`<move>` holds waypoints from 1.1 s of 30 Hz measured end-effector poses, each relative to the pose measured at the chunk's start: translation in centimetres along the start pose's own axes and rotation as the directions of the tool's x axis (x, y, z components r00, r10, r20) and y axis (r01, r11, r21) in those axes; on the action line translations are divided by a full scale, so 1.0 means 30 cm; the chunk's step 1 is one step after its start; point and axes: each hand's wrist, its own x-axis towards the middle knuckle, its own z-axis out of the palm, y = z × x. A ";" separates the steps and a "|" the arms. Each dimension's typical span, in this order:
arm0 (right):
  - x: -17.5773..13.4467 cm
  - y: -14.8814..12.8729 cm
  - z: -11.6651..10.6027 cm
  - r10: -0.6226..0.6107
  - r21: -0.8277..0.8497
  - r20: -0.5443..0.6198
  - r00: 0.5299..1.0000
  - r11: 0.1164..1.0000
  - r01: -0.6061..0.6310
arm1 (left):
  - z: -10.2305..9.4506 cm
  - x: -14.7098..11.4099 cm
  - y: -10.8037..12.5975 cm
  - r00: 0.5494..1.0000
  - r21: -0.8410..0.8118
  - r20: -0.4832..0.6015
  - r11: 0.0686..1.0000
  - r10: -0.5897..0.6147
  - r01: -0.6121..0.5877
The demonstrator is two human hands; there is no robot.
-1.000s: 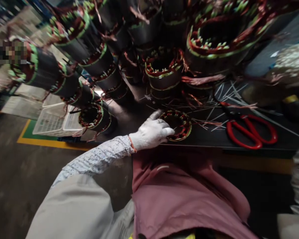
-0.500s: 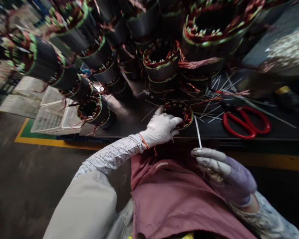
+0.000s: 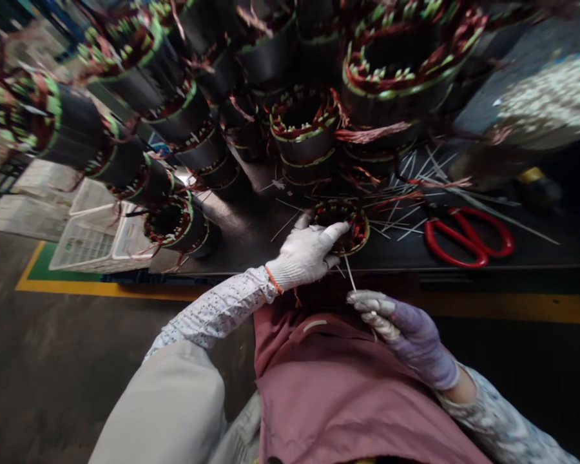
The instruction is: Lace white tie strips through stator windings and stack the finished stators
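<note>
One wound core [image 3: 359,233] sits before us at the near edge of the bench [image 3: 241,241]. Our left hand [image 3: 305,256] lies across its left side, fingers spread over the opening; whether that grip presses on the rim, we cannot tell. Our right hand [image 3: 406,332] pinches a white strip [image 3: 350,274] between thumb and fingers, the free end up by the core's near rim; we cannot make out whether they touch. We judge this core partly done: red windings and a green edging are in place, while the strip in our grip seems not yet seated. More loose strips [image 3: 406,219] lie to the right, near the red-handled scissors [image 3: 481,256]. Stacked cores [image 3: 302,151] stand behind; how finished they are, we cannot tell.
</note>
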 end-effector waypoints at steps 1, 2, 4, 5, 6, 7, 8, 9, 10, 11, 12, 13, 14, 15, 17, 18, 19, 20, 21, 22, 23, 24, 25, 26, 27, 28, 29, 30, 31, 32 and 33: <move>0.001 0.005 0.001 0.024 0.002 -0.010 1.000 1.000 -0.024 | 0.002 -0.001 -0.003 1.000 -0.013 -0.012 1.000 0.004 -0.004; 0.001 0.008 0.002 0.043 -0.007 -0.018 0.999 0.999 -0.043 | 0.003 -0.002 -0.006 1.000 -0.026 -0.022 1.000 0.010 -0.010; 0.002 0.014 0.006 0.055 -0.036 -0.028 0.998 0.998 -0.056 | 0.007 -0.004 -0.011 0.999 -0.054 -0.032 0.998 0.016 -0.017; 0.010 0.017 0.011 0.047 -0.043 -0.032 0.998 0.998 -0.049 | 0.010 -0.006 -0.012 0.999 -0.070 -0.036 0.997 0.011 -0.014; 0.024 0.022 0.019 0.037 -0.045 -0.042 0.998 0.998 -0.039 | 0.016 -0.008 -0.012 0.999 -0.092 -0.044 0.996 0.000 -0.004; 0.045 0.028 0.029 0.024 -0.048 -0.064 0.998 0.998 -0.027 | 0.024 -0.012 -0.009 0.998 -0.123 -0.062 0.992 -0.022 0.015; 0.072 0.035 0.040 0.009 -0.054 -0.103 0.995 0.998 -0.015 | 0.035 -0.017 -0.006 0.994 -0.164 -0.092 0.986 -0.057 0.041; 0.102 0.043 0.051 -0.006 -0.068 -0.153 0.988 0.998 -0.005 | 0.048 -0.023 -0.001 0.986 -0.217 -0.134 0.974 -0.102 0.072; 0.133 0.050 0.061 -0.021 -0.088 -0.213 0.977 0.996 0.003 | 0.063 -0.030 0.005 0.972 -0.278 -0.182 0.956 -0.151 0.096; 0.161 0.055 0.069 -0.034 -0.106 -0.275 0.961 0.994 0.005 | 0.079 -0.037 0.011 0.952 -0.343 -0.236 0.933 -0.194 0.106; 0.183 0.058 0.074 -0.041 -0.119 -0.328 0.944 0.993 0.001 | 0.096 -0.042 0.015 0.929 -0.403 -0.293 0.910 -0.227 0.095; 0.199 0.057 0.076 -0.037 -0.123 -0.367 0.929 0.992 -0.009 | 0.111 -0.044 0.019 0.905 -0.447 -0.351 0.892 -0.241 0.064; 0.207 0.052 0.075 -0.031 -0.124 -0.389 0.921 0.992 -0.019 | 0.124 -0.045 0.021 0.883 -0.469 -0.410 0.883 -0.230 0.012; 0.210 0.044 0.071 -0.026 -0.129 -0.392 0.920 0.991 -0.027 | 0.135 -0.043 0.021 0.862 -0.467 -0.468 0.883 -0.197 -0.052; 0.208 0.019 0.058 -0.019 -0.156 -0.349 0.937 0.987 -0.037 | 0.150 -0.035 0.016 0.821 -0.407 -0.562 0.898 -0.100 -0.169; 0.207 0.007 0.051 -0.014 -0.175 -0.311 0.950 0.984 -0.043 | 0.155 -0.030 0.012 0.808 -0.370 -0.587 0.905 -0.054 -0.209; 0.210 -0.004 0.044 -0.005 -0.193 -0.269 0.963 0.980 -0.048 | 0.158 -0.025 0.006 0.800 -0.342 -0.600 0.911 -0.020 -0.233; 0.217 -0.011 0.038 0.012 -0.209 -0.235 0.972 0.976 -0.063 | 0.160 -0.021 0.001 0.800 -0.327 -0.600 0.913 -0.002 -0.244; 0.228 -0.013 0.033 0.042 -0.223 -0.204 0.978 0.971 -0.088 | 0.162 -0.019 -0.004 0.805 -0.322 -0.593 0.915 0.006 -0.244; 0.242 -0.010 0.029 0.076 -0.239 -0.178 0.981 0.964 -0.118 | 0.163 -0.018 -0.009 0.812 -0.321 -0.583 0.915 0.012 -0.244; 0.258 -0.003 0.024 0.112 -0.254 -0.155 0.982 0.956 -0.149 | 0.164 -0.018 -0.012 0.817 -0.322 -0.576 0.915 0.016 -0.245; 0.272 0.005 0.020 0.149 -0.269 -0.133 0.980 0.946 -0.180 | 0.164 -0.018 -0.013 0.819 -0.321 -0.573 0.914 0.021 -0.248; 0.284 0.013 0.016 0.176 -0.278 -0.119 0.977 0.939 -0.203 | 0.164 -0.020 -0.013 0.818 -0.320 -0.575 0.914 0.022 -0.250; 0.292 0.017 0.012 0.192 -0.280 -0.105 0.976 0.936 -0.214 | 0.162 -0.021 -0.012 0.818 -0.327 -0.575 0.912 0.015 -0.247; 0.295 0.018 0.008 0.198 -0.273 -0.087 0.976 0.938 -0.214 | 0.160 -0.023 -0.010 0.821 -0.342 -0.572 0.909 0.000 -0.238; 0.295 0.014 0.005 0.198 -0.261 -0.076 0.977 0.942 -0.211 | 0.157 -0.024 -0.006 0.828 -0.362 -0.560 0.905 -0.019 -0.224; 0.293 0.007 0.003 0.198 -0.253 -0.065 0.978 0.945 -0.208 | 0.154 -0.026 -0.003 0.841 -0.381 -0.540 0.901 -0.036 -0.206; 0.290 0.000 0.001 0.201 -0.251 -0.057 0.978 0.945 -0.209 | 0.151 -0.027 -0.001 0.856 -0.393 -0.514 0.901 -0.048 -0.185; 0.288 -0.005 0.001 0.210 -0.255 -0.051 0.976 0.942 -0.216 | 0.149 -0.028 0.001 0.873 -0.393 -0.485 0.905 -0.055 -0.161; 0.288 -0.006 0.003 0.222 -0.265 -0.051 0.974 0.937 -0.228 | 0.148 -0.029 0.001 0.886 -0.383 -0.460 0.913 -0.056 -0.141; 0.290 -0.003 0.004 0.236 -0.279 -0.055 0.970 0.929 -0.242 | 0.147 -0.029 0.001 0.896 -0.366 -0.441 0.922 -0.054 -0.125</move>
